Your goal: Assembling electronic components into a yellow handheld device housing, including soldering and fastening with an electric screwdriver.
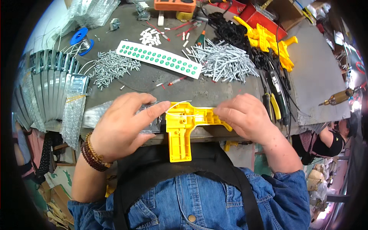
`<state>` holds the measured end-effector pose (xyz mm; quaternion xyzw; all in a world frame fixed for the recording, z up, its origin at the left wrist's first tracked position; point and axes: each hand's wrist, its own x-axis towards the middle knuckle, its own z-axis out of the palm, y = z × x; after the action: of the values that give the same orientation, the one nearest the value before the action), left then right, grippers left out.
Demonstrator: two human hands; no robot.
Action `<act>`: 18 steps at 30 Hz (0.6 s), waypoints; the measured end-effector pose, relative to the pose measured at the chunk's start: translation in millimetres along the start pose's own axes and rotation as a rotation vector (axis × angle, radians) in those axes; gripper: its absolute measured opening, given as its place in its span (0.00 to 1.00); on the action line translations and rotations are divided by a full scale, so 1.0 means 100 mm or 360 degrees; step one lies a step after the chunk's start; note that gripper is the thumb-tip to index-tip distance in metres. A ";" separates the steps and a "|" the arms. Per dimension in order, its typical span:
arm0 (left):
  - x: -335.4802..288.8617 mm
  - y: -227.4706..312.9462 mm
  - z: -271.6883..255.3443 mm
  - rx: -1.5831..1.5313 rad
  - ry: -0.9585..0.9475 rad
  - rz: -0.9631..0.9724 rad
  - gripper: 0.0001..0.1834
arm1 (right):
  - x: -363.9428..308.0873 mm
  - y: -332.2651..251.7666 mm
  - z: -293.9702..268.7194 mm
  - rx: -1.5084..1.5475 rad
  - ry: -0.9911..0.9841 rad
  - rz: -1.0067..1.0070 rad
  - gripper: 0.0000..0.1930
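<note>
A yellow plastic housing half (179, 147), shaped like a pistol grip with ribs and posts inside, lies open side up at the bench's front edge. My right hand (247, 117) is closed on its narrow right end, fingertips bent over the rim. A thin white wire (177, 114) loops across the cavity. My left hand (128, 122) lies over a clear-wrapped metal part (96, 115) that meets the housing's left side. Its index fingertip presses at the wire and the housing's upper left corner, while the thumb lies along the part's lower edge.
Beyond my hands lie a screw pile (113, 67), a white strip with green dots (159, 59) and a heap of long screws (228, 61). Wrapped metal parts (50, 90) fan out at left. Pliers (275, 107), black cables and yellow housings (264, 38) are at right.
</note>
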<state>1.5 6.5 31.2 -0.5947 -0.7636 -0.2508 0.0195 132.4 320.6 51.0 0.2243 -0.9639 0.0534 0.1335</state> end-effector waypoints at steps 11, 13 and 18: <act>0.13 0.15 0.30 0.0009 0.0117 -0.0245 0.19 | 1.19 0.13 0.41 0.0018 -0.0337 -0.0167 0.07; 0.13 0.14 0.30 -0.0031 0.0134 -0.0228 0.18 | 1.19 0.17 0.52 0.0081 -0.0357 -0.0059 0.06; 0.17 0.18 0.28 -0.0078 0.0101 -0.0264 0.13 | 1.27 0.26 0.30 0.0925 0.0235 0.0101 0.03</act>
<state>20.6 36.6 18.7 -0.5214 -0.8029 -0.2890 0.0082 4.2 285.8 57.3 0.2183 -0.9023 0.3475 0.1318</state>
